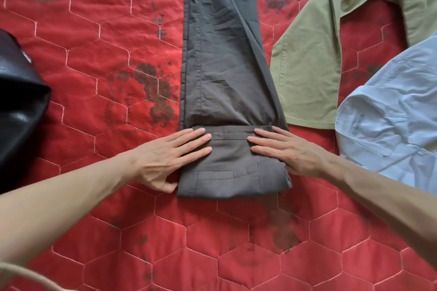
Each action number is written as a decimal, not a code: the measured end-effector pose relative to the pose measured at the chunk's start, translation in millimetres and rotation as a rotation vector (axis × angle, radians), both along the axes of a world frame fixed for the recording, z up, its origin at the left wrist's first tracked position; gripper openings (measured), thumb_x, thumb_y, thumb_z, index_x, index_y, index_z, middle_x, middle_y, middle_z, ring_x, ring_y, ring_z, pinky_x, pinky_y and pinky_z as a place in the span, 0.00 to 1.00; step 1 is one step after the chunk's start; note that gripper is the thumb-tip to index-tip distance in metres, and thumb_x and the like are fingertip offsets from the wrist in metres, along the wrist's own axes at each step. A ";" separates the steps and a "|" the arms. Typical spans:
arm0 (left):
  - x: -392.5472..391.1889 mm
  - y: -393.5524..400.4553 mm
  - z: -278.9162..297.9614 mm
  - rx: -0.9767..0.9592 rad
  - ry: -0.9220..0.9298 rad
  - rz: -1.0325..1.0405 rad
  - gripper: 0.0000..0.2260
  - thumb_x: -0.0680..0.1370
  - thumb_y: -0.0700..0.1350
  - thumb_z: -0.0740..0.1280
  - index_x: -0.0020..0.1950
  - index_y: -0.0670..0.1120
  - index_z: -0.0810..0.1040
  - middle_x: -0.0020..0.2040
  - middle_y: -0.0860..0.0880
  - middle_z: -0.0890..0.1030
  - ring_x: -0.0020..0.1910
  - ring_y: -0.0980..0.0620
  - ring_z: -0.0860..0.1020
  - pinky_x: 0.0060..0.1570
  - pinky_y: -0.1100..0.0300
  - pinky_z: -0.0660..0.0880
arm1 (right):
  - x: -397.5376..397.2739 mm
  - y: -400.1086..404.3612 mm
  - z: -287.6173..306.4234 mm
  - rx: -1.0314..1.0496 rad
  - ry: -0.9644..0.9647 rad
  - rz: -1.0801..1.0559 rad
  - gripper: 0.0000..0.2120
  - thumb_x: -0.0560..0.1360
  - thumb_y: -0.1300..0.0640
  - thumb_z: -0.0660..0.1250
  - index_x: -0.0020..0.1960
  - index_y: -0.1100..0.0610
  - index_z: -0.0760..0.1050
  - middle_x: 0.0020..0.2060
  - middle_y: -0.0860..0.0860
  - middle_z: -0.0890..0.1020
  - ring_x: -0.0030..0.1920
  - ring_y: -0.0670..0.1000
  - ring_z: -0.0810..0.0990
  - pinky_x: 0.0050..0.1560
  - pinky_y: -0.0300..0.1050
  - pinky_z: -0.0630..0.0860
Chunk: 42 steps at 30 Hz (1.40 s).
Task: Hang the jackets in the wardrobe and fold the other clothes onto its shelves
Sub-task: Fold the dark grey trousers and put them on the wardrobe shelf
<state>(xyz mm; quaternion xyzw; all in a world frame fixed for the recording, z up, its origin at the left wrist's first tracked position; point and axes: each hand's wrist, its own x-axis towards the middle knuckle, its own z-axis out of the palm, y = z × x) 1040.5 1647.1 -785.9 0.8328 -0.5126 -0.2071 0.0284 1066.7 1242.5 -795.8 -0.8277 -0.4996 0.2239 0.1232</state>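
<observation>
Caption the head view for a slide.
Both hands press flat on folded grey trousers on a red quilt.

red quilted bedspread, hexagon stitching, faded floral prints

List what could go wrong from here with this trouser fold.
1. The grey trousers have only their near end folded over; both hands lie flat on that fold, left hand and right hand, so it may spring open once they lift.
2. The trouser leg overlaps the green garment; a further fold might drag it along.
3. The long unfolded leg could skew, leaving an uneven stack.
</observation>
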 end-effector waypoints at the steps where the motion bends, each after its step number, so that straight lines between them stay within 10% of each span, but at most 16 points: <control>1: 0.3 -0.3 -1.9 0.002 0.002 -0.005 0.51 0.70 0.64 0.66 0.85 0.42 0.49 0.85 0.38 0.47 0.84 0.39 0.44 0.81 0.41 0.53 | 1.3 0.3 1.0 0.040 0.055 -0.058 0.30 0.78 0.62 0.66 0.79 0.54 0.66 0.82 0.48 0.62 0.83 0.51 0.56 0.78 0.58 0.58; 5: -3.2 0.0 -7.4 -0.020 0.020 0.026 0.50 0.74 0.69 0.66 0.85 0.41 0.51 0.85 0.40 0.49 0.84 0.40 0.45 0.82 0.44 0.49 | 1.6 7.7 20.1 0.222 0.220 -0.348 0.21 0.82 0.54 0.63 0.73 0.58 0.73 0.74 0.48 0.75 0.75 0.45 0.71 0.79 0.45 0.62; 9: -3.4 -5.6 -0.9 -0.021 -0.044 0.075 0.38 0.71 0.33 0.50 0.84 0.41 0.55 0.84 0.42 0.55 0.83 0.41 0.53 0.81 0.47 0.49 | -6.3 10.8 24.0 0.245 0.185 -0.495 0.22 0.77 0.65 0.70 0.71 0.56 0.76 0.67 0.44 0.80 0.68 0.38 0.76 0.76 0.41 0.64; 11: -12.0 -13.1 5.4 -0.106 -0.010 0.148 0.44 0.65 0.33 0.39 0.83 0.41 0.59 0.84 0.42 0.58 0.83 0.42 0.55 0.82 0.49 0.48 | -15.6 7.6 21.0 0.253 0.196 -0.568 0.24 0.76 0.69 0.70 0.70 0.55 0.77 0.68 0.44 0.80 0.69 0.41 0.77 0.76 0.44 0.65; 14: -30.6 -27.0 19.0 -0.343 0.327 0.479 0.41 0.70 0.27 0.53 0.82 0.49 0.64 0.83 0.51 0.61 0.82 0.51 0.58 0.79 0.65 0.49 | -34.3 6.0 25.0 0.327 0.234 -0.860 0.15 0.79 0.60 0.64 0.64 0.58 0.81 0.58 0.47 0.85 0.60 0.47 0.84 0.62 0.44 0.77; 17: -54.1 -38.3 32.2 -0.543 0.613 0.859 0.15 0.82 0.52 0.69 0.69 0.59 0.76 0.66 0.59 0.81 0.65 0.58 0.79 0.66 0.64 0.73 | -53.0 9.0 26.0 0.298 0.064 -1.048 0.27 0.82 0.42 0.57 0.39 0.63 0.78 0.30 0.57 0.81 0.32 0.55 0.81 0.34 0.53 0.74; 19: -61.6 -42.6 34.0 -0.474 0.685 1.109 0.25 0.78 0.72 0.60 0.59 0.54 0.80 0.53 0.54 0.87 0.53 0.56 0.84 0.56 0.53 0.78 | -60.3 18.3 30.2 0.373 0.130 -1.184 0.21 0.84 0.45 0.63 0.37 0.56 0.72 0.26 0.54 0.74 0.28 0.50 0.72 0.32 0.54 0.68; 23: -65.3 -43.7 14.3 -0.402 0.621 1.378 0.31 0.78 0.72 0.59 0.38 0.45 0.78 0.33 0.52 0.81 0.32 0.57 0.73 0.42 0.52 0.74 | -65.9 38.5 26.6 0.426 0.240 -1.354 0.16 0.85 0.54 0.63 0.39 0.48 0.65 0.29 0.45 0.67 0.32 0.44 0.64 0.36 0.45 0.65; 27: -55.8 -51.3 -1.0 -0.534 0.619 1.541 0.17 0.85 0.57 0.62 0.43 0.48 0.81 0.43 0.56 0.86 0.41 0.64 0.78 0.49 0.53 0.77 | -59.2 50.4 0.8 0.320 0.141 -1.434 0.11 0.86 0.52 0.59 0.46 0.53 0.71 0.32 0.49 0.78 0.34 0.54 0.76 0.39 0.53 0.68; 33: -52.9 -63.4 -10.0 -0.527 0.334 1.558 0.18 0.85 0.59 0.57 0.44 0.47 0.71 0.31 0.44 0.78 0.35 0.37 0.74 0.40 0.39 0.73 | -46.9 53.4 -12.8 0.251 -0.027 -1.503 0.15 0.87 0.53 0.58 0.43 0.55 0.71 0.29 0.60 0.77 0.31 0.68 0.76 0.35 0.48 0.57; 42: -31.0 -66.0 -2.0 -0.240 -0.009 1.449 0.12 0.83 0.54 0.65 0.55 0.47 0.69 0.45 0.43 0.80 0.47 0.35 0.79 0.44 0.44 0.75 | -64.5 58.0 -2.1 0.101 -0.334 -1.301 0.19 0.82 0.59 0.66 0.72 0.59 0.72 0.63 0.57 0.77 0.62 0.60 0.76 0.60 0.56 0.73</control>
